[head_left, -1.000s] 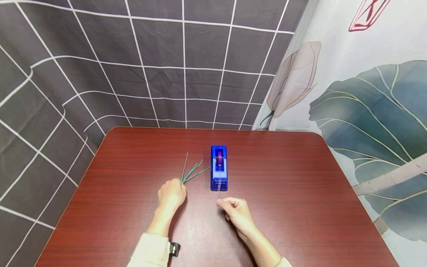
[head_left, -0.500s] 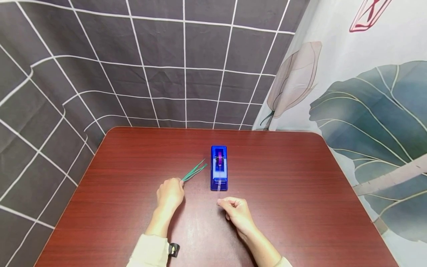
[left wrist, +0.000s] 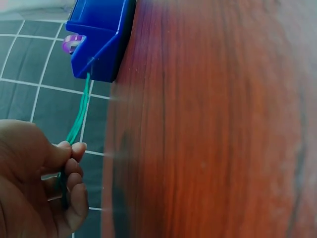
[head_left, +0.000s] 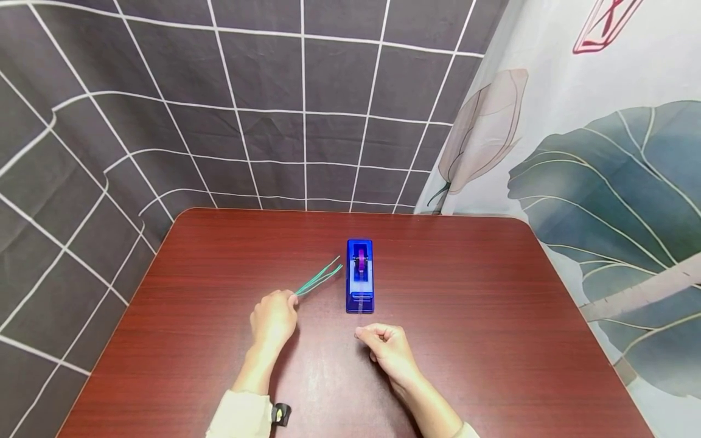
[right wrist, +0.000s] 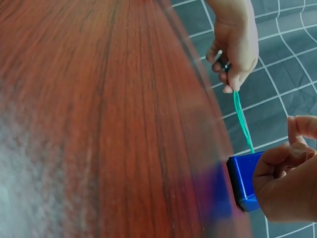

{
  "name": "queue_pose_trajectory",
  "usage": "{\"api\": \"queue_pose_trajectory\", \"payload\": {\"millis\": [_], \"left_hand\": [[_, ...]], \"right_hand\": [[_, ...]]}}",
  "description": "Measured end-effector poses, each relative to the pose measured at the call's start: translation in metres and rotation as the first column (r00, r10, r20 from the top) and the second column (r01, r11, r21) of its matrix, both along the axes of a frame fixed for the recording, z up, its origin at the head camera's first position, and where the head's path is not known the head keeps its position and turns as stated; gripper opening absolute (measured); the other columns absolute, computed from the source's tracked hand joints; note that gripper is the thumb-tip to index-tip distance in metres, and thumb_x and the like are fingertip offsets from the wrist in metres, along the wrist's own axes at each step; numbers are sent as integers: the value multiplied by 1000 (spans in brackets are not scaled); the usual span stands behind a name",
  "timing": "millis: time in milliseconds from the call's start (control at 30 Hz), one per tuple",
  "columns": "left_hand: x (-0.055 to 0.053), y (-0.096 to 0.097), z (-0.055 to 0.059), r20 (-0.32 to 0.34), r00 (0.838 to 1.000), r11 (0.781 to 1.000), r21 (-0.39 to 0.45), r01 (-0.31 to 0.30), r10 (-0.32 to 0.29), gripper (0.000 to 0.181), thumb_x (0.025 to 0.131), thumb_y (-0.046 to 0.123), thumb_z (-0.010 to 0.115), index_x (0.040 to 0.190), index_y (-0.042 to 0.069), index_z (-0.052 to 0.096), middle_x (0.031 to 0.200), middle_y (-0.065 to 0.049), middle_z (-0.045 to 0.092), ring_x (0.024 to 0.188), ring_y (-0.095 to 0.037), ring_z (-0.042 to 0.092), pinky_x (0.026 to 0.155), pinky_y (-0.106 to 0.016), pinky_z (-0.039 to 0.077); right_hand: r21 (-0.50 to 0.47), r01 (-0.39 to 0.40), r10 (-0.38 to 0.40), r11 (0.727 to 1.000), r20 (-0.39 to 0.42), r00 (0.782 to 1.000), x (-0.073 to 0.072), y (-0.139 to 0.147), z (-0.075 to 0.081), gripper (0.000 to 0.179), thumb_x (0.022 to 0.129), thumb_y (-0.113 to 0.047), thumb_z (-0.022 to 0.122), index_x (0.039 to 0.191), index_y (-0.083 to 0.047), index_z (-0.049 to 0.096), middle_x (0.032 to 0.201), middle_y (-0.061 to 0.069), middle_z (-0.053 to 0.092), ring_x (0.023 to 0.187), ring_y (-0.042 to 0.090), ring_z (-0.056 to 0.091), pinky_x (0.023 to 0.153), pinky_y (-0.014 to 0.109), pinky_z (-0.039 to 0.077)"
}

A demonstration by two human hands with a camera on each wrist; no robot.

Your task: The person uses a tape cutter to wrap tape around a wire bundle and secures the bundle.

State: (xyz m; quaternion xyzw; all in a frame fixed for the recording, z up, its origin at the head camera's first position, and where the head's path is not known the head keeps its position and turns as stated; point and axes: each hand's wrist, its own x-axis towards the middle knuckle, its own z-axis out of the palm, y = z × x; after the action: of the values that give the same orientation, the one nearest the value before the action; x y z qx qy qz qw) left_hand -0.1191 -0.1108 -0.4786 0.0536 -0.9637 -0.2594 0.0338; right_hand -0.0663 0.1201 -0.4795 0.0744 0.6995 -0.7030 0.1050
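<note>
My left hand [head_left: 275, 319] pinches a bundle of thin green strands [head_left: 317, 280] between thumb and forefinger. Their loose ends slant up and right towards a blue tape dispenser [head_left: 359, 292], which stands upright on the table and carries a purple-cored roll [head_left: 361, 260]. In the left wrist view, darker ends of the strands [left wrist: 63, 188] show behind the curled fingers. Clear tape [head_left: 360, 306] runs down over the dispenser's front. Just in front of it my right hand [head_left: 390, 353] pinches the tape's free end between thumb and forefinger; the transparent stretch near the fingertips is hard to see.
The dispenser stands near the middle of a reddish-brown wooden table [head_left: 465, 292]. A dark grey cloth with white grid lines [head_left: 263, 134] hangs behind and to the left. At the right hangs a pale leaf-patterned curtain [head_left: 602, 182].
The splayed green strands have come together into a narrower bundle. My left hand has shifted slightly left and towards the far edge. The right hand and dispenser have hardly moved.
</note>
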Motion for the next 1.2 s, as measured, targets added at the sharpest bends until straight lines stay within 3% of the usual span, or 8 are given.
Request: {"api": "queue_pose_trajectory", "payload": {"millis": [200,367,633,800,1000,1200], "left_hand": [[2,-6,-1,-46,999,1000,13,-16,16,19,101,19,58,93,15,74,102,-10,75,86,-47,69,68,-59,53],[4,-11,0,-34,999,999,23,-23,23,18,101,20,58,96,15,75,100,-11,75,89,-48,69,71,-60,53],[9,-19,9,-3,1000,999,42,-5,5,19,103,24,58,105,15,75,108,-12,74,98,-49,67,78,-62,52],[14,-23,16,-9,1000,998,64,23,-22,17,101,24,60,101,17,75,104,-9,75,98,-47,67,76,-62,51],[18,-27,23,-5,998,996,60,63,-63,13,100,23,62,96,18,74,97,-5,74,94,-44,68,72,-60,51],[23,-30,26,-10,995,993,62,100,-100,11,99,21,65,101,17,75,102,-6,75,99,-41,69,73,-59,52]], "right_hand": [[-8,4,-4,1000,1,1000,0,-1,1,24,89,-6,73,89,18,68,59,-6,52,49,3,36,49,18,33],[-8,13,-13,1000,3,1000,2,-2,3,23,91,-5,71,91,18,68,56,-8,44,48,3,33,49,18,30],[-11,41,-41,999,-3,999,3,-5,8,21,91,-6,72,93,15,70,59,-3,53,47,3,33,46,18,28],[-14,67,-67,998,-26,997,3,-5,11,21,91,-5,71,94,16,69,56,-3,49,47,4,33,49,19,32],[6,100,-99,995,-65,993,3,-3,16,19,92,-4,70,93,15,69,62,-3,57,48,7,38,50,21,35],[-11,127,-128,992,-98,987,2,0,25,20,93,-3,68,97,17,69,67,-7,61,48,6,39,49,20,37]]}}
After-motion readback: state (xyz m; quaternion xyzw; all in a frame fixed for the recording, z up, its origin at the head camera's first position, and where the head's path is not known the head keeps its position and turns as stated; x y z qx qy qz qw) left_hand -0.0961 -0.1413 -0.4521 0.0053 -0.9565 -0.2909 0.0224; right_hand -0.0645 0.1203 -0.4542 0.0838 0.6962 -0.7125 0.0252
